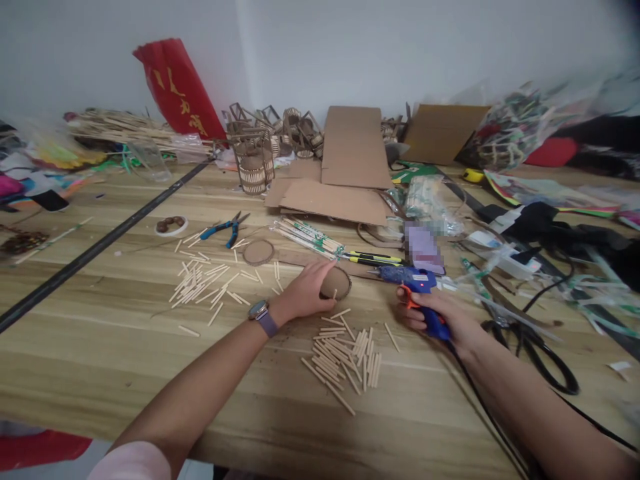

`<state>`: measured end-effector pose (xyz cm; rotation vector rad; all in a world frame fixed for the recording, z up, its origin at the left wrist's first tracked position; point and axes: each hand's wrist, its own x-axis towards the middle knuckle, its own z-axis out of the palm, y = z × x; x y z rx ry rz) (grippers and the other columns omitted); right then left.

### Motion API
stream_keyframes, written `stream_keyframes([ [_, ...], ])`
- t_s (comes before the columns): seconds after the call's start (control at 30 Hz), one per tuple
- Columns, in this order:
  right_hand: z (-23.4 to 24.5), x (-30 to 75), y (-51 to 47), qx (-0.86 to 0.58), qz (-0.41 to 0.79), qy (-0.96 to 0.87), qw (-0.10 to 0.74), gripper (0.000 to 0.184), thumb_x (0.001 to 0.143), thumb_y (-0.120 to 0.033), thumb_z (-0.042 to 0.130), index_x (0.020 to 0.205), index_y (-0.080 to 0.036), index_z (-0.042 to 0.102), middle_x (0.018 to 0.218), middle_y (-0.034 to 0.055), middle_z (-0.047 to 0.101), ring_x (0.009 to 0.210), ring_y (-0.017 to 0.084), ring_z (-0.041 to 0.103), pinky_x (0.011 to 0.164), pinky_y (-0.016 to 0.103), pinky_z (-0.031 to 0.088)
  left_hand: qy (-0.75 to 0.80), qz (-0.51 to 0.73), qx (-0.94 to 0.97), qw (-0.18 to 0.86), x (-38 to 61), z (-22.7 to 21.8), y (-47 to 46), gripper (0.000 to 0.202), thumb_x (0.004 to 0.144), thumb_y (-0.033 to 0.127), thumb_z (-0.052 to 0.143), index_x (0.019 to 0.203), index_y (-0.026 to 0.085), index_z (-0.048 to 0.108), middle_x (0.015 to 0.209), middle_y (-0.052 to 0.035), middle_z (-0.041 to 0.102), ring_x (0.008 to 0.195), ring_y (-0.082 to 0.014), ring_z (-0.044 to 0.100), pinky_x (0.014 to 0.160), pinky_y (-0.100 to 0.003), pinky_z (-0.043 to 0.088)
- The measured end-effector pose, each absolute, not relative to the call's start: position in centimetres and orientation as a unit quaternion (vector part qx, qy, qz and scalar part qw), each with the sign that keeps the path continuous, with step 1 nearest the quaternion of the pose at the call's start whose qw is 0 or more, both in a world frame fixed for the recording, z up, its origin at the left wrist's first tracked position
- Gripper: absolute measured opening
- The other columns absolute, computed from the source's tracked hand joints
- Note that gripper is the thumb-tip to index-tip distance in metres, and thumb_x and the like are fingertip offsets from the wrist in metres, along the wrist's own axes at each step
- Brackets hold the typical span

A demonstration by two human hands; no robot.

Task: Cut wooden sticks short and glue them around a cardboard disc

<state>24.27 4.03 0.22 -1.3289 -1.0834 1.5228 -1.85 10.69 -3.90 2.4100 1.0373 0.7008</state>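
Observation:
My left hand (309,291), with a watch on its wrist, grips the edge of a round cardboard disc (336,283) with a dark rim. A short wooden stick (335,294) stands at the near side of that disc, close to my fingertips. My right hand (434,312) is wrapped round a blue glue gun (423,279) with an orange trigger. Its nozzle points left toward the disc, apart from it. Just below the disc lies a pile of short wooden sticks (345,357). Another cardboard disc (259,251) rests on the wooden table (240,413) beyond my left hand.
More loose sticks (197,283) and blue-handled pliers (227,230) lie on the left. Wrapped sticks (310,238), a yellow-black cutter (373,257) and cardboard sheets (330,200) are ahead. Scissors (535,353) and the gun's cord (483,400) lie right. Small stick-walled baskets (253,175) stand behind.

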Motion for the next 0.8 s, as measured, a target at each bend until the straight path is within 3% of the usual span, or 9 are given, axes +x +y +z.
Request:
stream_keyframes([
  [0.17, -1.0, 24.7, 4.6, -0.591, 0.528, -0.523, 0.315, 0.043, 0.065, -0.056, 0.07, 0.074, -0.014, 0.063, 0.05, -0.0054, 0.045, 0.046, 0.009, 0.039, 0.045, 0.023, 0.028, 0.372, 0.253, 0.867, 0.214, -1.8, -3.9, 10.6, 0.076, 0.071, 0.025, 0.069, 0.138, 0.013, 0.035, 0.143, -0.0172, 0.043, 0.134, -0.0288, 0.038, 0.112, -0.049, 0.032],
  [0.33, -0.8, 24.5, 3.8, -0.613, 0.425, -0.619, 0.246, 0.042, 0.069, -0.059, 0.063, 0.069, -0.018, 0.064, 0.047, -0.0061, 0.045, 0.043, 0.01, 0.038, 0.04, 0.022, 0.028, 0.378, 0.249, 0.869, 0.199, -1.7, -4.1, 10.6, 0.074, 0.073, 0.026, 0.069, 0.138, 0.013, 0.036, 0.143, -0.0167, 0.044, 0.134, -0.0286, 0.039, 0.112, -0.049, 0.032],
  [0.47, -0.4, 23.9, 3.4, -0.601, 0.392, -0.654, 0.238, 0.039, 0.073, -0.058, 0.059, 0.072, -0.019, 0.065, 0.048, -0.0044, 0.051, 0.043, 0.012, 0.043, 0.04, 0.023, 0.035, 0.381, 0.238, 0.871, 0.197, -1.6, -4.0, 10.6, 0.073, 0.072, 0.024, 0.069, 0.137, 0.014, 0.036, 0.144, -0.0171, 0.043, 0.134, -0.0292, 0.038, 0.113, -0.049, 0.032],
  [0.6, -0.6, 23.9, 3.3, -0.588, 0.37, -0.678, 0.238, 0.035, 0.076, -0.054, 0.057, 0.08, -0.02, 0.068, 0.065, 0.001, 0.067, 0.057, 0.018, 0.058, 0.052, 0.028, 0.049, 0.382, 0.23, 0.871, 0.205, -1.6, -3.7, 10.4, 0.073, 0.073, 0.024, 0.069, 0.138, 0.014, 0.036, 0.144, -0.0179, 0.042, 0.135, -0.0292, 0.038, 0.112, -0.049, 0.033],
  [0.8, -1.0, 23.6, 3.1, -0.586, 0.332, -0.698, 0.244, 0.036, 0.079, -0.053, 0.054, 0.082, -0.02, 0.07, 0.072, 0.0032, 0.072, 0.065, 0.023, 0.065, 0.06, 0.032, 0.054, 0.378, 0.241, 0.871, 0.202, -1.6, -3.8, 10.3, 0.071, 0.074, 0.026, 0.067, 0.138, 0.018, 0.035, 0.143, -0.0161, 0.043, 0.134, -0.0292, 0.039, 0.111, -0.051, 0.034],
])
